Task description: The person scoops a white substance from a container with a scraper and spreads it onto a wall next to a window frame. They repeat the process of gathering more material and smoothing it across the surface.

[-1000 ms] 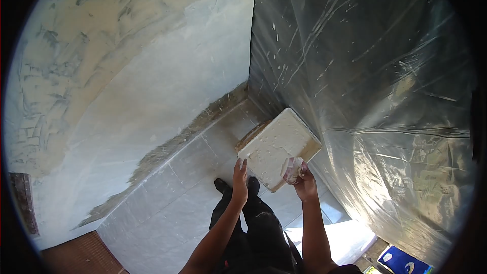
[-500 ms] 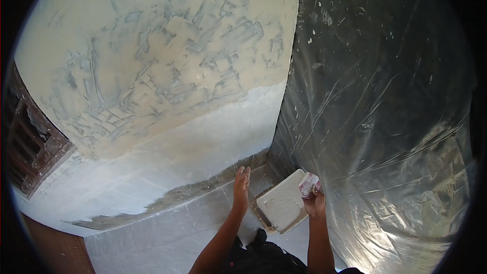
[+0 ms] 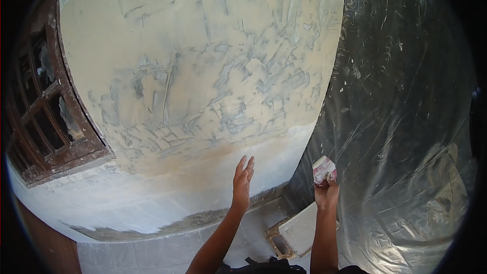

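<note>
My right hand grips a small, flat white-and-red piece with a pale, paste-like smear on it; its exact kind I cannot make out. It is held up in front of the dark plastic sheet, above the tray. My left hand is raised with fingers stretched out and nothing in it, before the lower, whiter part of the wall. Below my right hand a whitish rectangular tray rests on the floor, partly hidden by my right forearm. The wall carries many grey, streaky patches.
Dark plastic sheeting covers the right side and bunches in folds near the floor. A brown wooden window frame stands at the left. Grey tiles run along the wall's foot.
The view has tilted up and shifted left, showing more wall and window. My right hand has lifted the white-and-red piece away from the tray. My left hand stays raised and open.
</note>
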`<state>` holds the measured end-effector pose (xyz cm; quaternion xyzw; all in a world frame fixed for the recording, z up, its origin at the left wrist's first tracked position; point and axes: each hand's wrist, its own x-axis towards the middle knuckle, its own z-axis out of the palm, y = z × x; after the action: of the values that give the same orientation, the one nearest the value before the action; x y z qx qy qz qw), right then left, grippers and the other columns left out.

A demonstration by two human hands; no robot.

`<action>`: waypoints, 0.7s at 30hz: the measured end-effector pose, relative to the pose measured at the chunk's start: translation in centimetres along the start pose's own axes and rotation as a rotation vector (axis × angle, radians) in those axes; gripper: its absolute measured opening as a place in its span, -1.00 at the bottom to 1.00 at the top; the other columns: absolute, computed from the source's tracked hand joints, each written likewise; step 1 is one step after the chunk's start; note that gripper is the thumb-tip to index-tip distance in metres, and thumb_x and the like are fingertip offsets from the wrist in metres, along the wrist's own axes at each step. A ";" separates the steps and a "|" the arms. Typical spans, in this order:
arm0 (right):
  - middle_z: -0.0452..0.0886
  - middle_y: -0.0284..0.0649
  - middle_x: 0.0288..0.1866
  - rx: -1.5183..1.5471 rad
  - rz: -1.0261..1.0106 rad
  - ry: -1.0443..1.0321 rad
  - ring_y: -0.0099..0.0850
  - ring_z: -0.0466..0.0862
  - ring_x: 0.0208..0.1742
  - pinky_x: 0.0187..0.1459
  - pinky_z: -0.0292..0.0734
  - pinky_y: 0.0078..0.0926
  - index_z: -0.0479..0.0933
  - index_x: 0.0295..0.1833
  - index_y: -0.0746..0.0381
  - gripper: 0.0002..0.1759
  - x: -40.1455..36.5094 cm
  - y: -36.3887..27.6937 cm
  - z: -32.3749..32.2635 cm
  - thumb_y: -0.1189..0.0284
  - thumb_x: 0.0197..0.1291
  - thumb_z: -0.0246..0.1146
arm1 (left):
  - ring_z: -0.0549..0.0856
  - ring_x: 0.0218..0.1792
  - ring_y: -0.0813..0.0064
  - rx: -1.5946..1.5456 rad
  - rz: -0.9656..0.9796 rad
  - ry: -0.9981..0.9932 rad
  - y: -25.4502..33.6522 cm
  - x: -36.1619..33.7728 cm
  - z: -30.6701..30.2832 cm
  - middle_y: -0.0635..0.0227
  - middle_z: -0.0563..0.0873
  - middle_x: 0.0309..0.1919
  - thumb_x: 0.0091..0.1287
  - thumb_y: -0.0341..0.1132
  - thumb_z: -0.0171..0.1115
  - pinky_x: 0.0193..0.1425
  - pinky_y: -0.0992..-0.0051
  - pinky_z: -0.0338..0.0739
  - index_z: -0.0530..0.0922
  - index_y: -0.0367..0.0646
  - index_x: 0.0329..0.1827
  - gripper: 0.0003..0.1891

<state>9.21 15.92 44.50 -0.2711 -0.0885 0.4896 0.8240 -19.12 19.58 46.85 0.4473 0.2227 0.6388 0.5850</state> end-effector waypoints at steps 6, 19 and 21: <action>0.52 -0.09 0.42 -0.002 -0.216 -0.390 -0.25 0.60 0.37 0.34 0.53 -0.23 0.29 0.54 0.34 -0.41 -2.5 4.3 21.3 0.70 0.40 0.00 | 0.15 0.69 0.01 0.171 0.386 -0.065 14.7 3.6 -3.8 -0.19 0.27 0.61 0.55 0.04 -0.01 0.74 0.04 -0.17 0.07 -0.35 0.66 -0.20; 0.78 -0.09 0.06 -0.473 -1.342 -0.791 -0.28 0.76 0.08 0.12 0.58 -0.41 0.62 0.25 0.22 -0.59 -13.9 11.1 56.8 0.73 0.35 0.15 | 0.21 0.65 -0.12 1.145 1.214 0.185 39.4 9.2 -15.4 -0.22 0.23 0.62 0.56 0.13 0.03 0.63 -0.06 0.15 0.24 -0.31 0.61 -0.23; 0.77 -0.11 0.10 -0.513 -1.485 -0.806 -0.23 0.75 0.10 0.14 0.56 -0.37 0.63 0.24 0.20 -0.56 -14.4 11.5 58.0 0.75 0.32 0.15 | 0.19 0.65 -0.14 1.251 1.255 0.221 40.3 9.4 -16.8 -0.22 0.24 0.62 0.56 0.12 0.03 0.64 -0.08 0.12 0.26 -0.32 0.59 -0.24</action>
<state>-30.59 28.81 88.64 -0.1267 -0.6329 -0.1488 0.7491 -54.43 23.81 73.95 0.6602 0.2998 0.6424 -0.2481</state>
